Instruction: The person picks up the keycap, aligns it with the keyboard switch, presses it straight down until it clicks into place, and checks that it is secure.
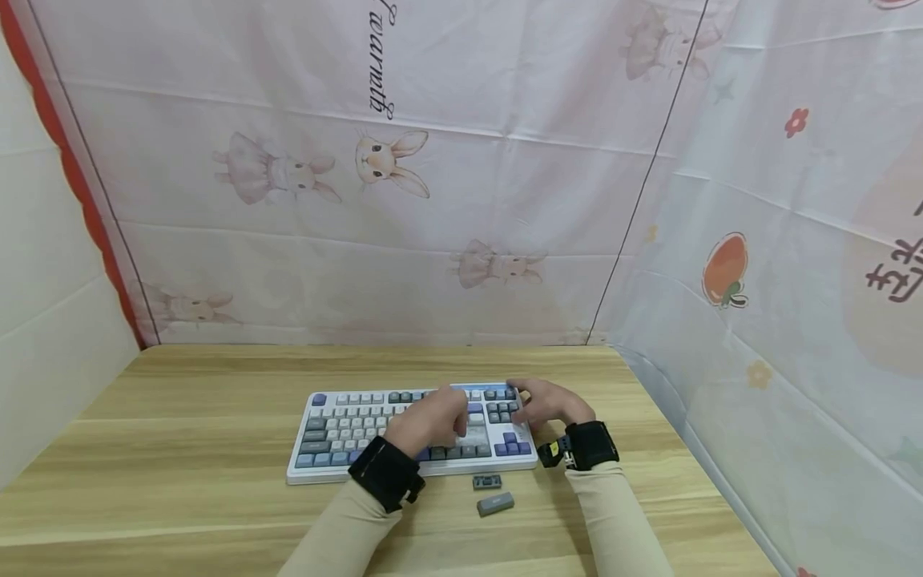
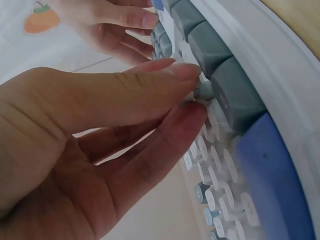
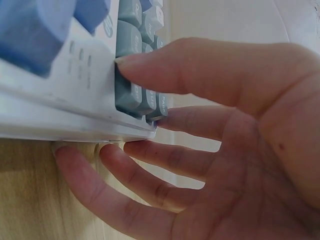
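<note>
A white keyboard point(image 1: 305, 471) with grey, white, blue and purple keycaps lies on the wooden table. Over its right half is my left hand point(image 1: 433, 418); in the left wrist view its thumb and forefinger pinch a small grey-white piece point(image 2: 203, 91) among the keys, mostly hidden by the fingertips. My right hand point(image 1: 550, 402) grips the keyboard's right end, thumb on the grey keys point(image 3: 129, 90) and other fingers along the side. In front of the keyboard lie a long grey keycap point(image 1: 495, 503) and a second dark keycap point(image 1: 486, 482), its hollow underside up.
The wooden table point(image 1: 180, 449) extends to both sides of the keyboard. Behind it hangs a pale cloth point(image 1: 505, 184) printed with rabbits, and another printed cloth point(image 1: 793, 280) runs along the right side. Black camera straps point(image 1: 593, 445) circle both wrists.
</note>
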Available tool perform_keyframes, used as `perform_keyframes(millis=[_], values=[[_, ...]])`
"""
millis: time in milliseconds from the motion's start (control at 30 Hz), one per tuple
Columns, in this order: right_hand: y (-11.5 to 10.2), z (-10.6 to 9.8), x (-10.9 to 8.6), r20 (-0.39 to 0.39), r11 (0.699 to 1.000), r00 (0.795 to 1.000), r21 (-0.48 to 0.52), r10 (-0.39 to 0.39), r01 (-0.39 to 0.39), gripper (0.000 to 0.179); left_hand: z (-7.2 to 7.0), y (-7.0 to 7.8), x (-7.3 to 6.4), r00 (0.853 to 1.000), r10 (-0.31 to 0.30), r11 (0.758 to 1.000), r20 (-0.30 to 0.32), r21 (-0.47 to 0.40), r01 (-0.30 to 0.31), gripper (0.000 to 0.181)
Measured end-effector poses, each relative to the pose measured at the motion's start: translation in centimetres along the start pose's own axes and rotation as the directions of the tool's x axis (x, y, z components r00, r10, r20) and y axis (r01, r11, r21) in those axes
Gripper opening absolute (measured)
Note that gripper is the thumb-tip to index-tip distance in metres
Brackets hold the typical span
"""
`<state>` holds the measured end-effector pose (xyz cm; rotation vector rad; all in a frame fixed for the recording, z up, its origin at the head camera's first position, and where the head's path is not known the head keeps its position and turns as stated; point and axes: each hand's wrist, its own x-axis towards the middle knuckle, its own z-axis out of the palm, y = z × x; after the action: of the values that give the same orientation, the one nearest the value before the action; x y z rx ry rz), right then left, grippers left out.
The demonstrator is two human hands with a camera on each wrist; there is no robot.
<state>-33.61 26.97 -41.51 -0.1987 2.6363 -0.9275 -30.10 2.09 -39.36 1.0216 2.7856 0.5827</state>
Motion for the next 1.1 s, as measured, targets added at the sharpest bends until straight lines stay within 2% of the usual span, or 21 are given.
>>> perform_keyframes(millis=[267, 533, 833, 967, 1100], values=[[-0.10, -0.10, -0.11, -0.007, 1.000, 1.000, -0.003, 0.005, -0.005, 0.078, -0.18, 0.43, 0.10, 0.997, -0.074, 0.997, 0.022, -0.023, 0.075, 0.031], [0.06, -0.04, -0.29, 0.001, 1.000, 1.000, 0.028, 0.001, -0.001, 0.078, -0.09, 0.45, -0.01, 0.996, -0.083, 0.996, -0.012, 0.024, 0.084, 0.024], [0.32, 0.03, -0.20, -0.005, 1.000, 1.000, 0.027, -0.005, 0.006, 0.077, -0.19, 0.16, -0.03, 0.996, -0.088, 0.996, 0.002, -0.006, 0.089, 0.036], [0.38, 0.06, -0.15, -0.006, 1.000, 1.000, 0.030, 0.002, -0.002, 0.077, -0.14, 0.14, -0.01, 0.997, -0.082, 0.997, 0.004, 0.011, 0.082, 0.033], [0.40, 0.08, -0.07, -0.006, 1.000, 1.000, 0.030, 0.006, -0.005, 0.077, 0.08, 0.03, 0.01, 0.995, -0.104, 0.995, -0.006, 0.001, 0.104, 0.028]])
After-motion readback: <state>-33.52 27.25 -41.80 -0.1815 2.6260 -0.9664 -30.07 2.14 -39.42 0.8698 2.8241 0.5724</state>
